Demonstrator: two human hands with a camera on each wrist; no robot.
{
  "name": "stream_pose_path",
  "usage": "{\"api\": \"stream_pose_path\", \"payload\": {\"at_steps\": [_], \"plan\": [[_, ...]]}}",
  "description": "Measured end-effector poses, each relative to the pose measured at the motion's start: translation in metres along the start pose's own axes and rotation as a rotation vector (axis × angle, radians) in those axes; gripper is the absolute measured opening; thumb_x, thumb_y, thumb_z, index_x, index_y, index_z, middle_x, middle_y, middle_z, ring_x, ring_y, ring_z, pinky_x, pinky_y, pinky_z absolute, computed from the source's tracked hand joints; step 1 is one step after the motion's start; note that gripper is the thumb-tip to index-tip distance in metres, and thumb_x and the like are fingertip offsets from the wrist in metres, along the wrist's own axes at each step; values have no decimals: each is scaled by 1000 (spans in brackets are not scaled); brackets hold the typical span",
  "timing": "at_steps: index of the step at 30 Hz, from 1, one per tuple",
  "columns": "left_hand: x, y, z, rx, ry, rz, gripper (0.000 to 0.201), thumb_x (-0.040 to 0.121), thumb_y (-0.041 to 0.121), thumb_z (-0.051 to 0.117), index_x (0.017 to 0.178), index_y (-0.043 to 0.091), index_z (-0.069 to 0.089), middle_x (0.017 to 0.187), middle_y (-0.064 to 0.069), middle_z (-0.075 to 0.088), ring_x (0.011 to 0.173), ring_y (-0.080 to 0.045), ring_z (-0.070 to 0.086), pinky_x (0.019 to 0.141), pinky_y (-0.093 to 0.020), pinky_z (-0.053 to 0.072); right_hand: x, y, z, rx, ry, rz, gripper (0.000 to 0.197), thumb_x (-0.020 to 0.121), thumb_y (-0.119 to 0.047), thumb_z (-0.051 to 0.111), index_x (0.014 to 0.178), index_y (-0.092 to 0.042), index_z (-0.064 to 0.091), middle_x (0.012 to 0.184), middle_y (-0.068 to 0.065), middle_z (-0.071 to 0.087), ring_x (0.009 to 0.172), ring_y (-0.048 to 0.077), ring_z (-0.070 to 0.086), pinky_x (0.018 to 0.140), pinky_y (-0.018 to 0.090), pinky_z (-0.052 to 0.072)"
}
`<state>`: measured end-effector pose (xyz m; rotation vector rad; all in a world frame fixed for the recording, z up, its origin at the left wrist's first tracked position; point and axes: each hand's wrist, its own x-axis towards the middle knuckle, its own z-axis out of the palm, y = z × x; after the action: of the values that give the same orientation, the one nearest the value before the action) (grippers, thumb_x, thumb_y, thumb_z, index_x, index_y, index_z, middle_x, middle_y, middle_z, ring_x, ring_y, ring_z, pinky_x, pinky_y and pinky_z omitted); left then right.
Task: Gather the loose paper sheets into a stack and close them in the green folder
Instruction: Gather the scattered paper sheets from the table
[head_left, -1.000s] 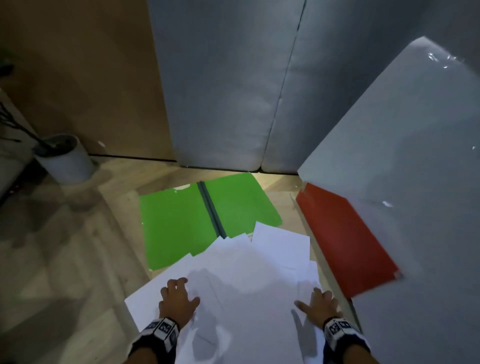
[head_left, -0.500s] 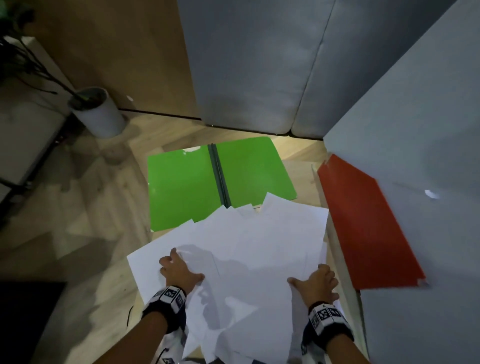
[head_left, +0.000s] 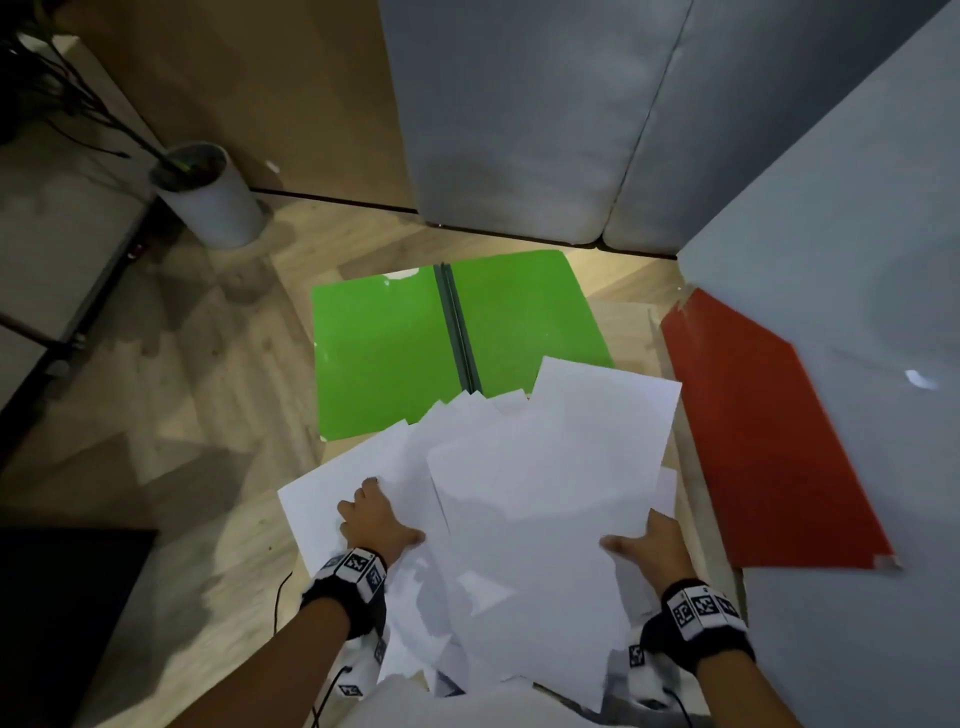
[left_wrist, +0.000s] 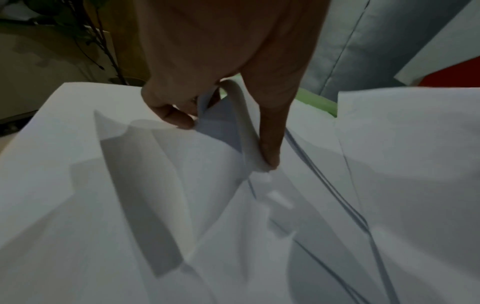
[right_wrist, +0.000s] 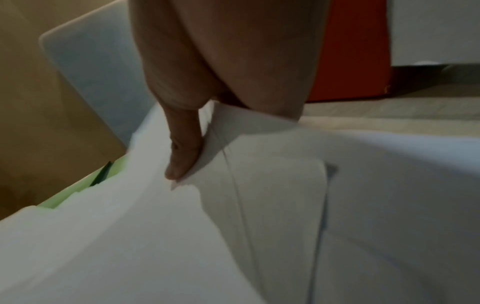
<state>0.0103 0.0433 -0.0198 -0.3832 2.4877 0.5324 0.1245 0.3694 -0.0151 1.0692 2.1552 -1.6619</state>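
Several white paper sheets (head_left: 540, 467) lie fanned in a loose pile on the wooden table, their far corners overlapping the green folder (head_left: 384, 353), which lies open and flat beyond them. My left hand (head_left: 376, 517) grips the pile's left side; in the left wrist view its thumb and curled fingers (left_wrist: 171, 115) pinch a bent fold of paper (left_wrist: 233, 127). My right hand (head_left: 652, 545) holds the pile's right edge, and in the right wrist view its thumb (right_wrist: 182, 156) presses on top of the sheets (right_wrist: 259, 205) with the fingers hidden underneath.
A red folder (head_left: 763, 436) lies at the right under a grey panel (head_left: 841, 270). Grey cushions (head_left: 519, 114) stand behind the table. A white pot with twigs (head_left: 208, 192) stands on the floor at the left. A dark shape fills the lower left.
Both hands have gone from lying on the spread sheets to gripping the pile's sides, and the sheets are pulled closer together. The head view has tipped and come nearer.
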Motion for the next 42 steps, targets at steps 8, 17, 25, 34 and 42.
{"api": "stream_pose_path", "payload": {"at_steps": [8, 17, 25, 34, 42], "plan": [[15, -22, -25, -428, -106, 215, 72, 40, 38, 80, 103, 17, 52, 102, -10, 61, 95, -32, 58, 80, -43, 49, 2, 4, -4, 94, 24, 107, 59, 38, 6, 71, 97, 8, 63, 90, 20, 66, 86, 35, 62, 77, 38, 49], [30, -15, -36, -303, -183, 367, 92, 39, 34, 90, 120, 10, 51, 120, -6, 60, 112, -26, 54, 95, -37, 44, 6, -8, -2, 70, -118, 50, 73, 38, -29, 89, 104, -8, 66, 96, 12, 74, 89, 29, 70, 80, 41, 56], [41, -11, -52, -364, -234, 420, 90, 43, 25, 92, 119, 18, 45, 116, -4, 61, 105, -23, 57, 90, -36, 47, 10, -20, -5, -66, 2, 12, 42, 66, 2, 81, 102, -6, 61, 98, 16, 66, 85, 26, 63, 79, 36, 47], [46, 11, -55, -314, -244, 521, 72, 44, 23, 80, 113, 21, 62, 106, -3, 69, 101, -24, 61, 92, -36, 47, 16, -30, 5, 17, -6, -61, 41, 70, -20, 83, 104, -4, 68, 91, 8, 73, 81, 22, 70, 64, 26, 53], [41, 46, -56, -313, -332, 633, 44, 51, 12, 82, 87, 17, 58, 85, 0, 61, 81, -16, 56, 71, -27, 45, 29, -48, 23, -173, -192, -54, 52, 61, 0, 85, 105, -11, 59, 95, 0, 65, 90, 21, 61, 77, 29, 46]]}}
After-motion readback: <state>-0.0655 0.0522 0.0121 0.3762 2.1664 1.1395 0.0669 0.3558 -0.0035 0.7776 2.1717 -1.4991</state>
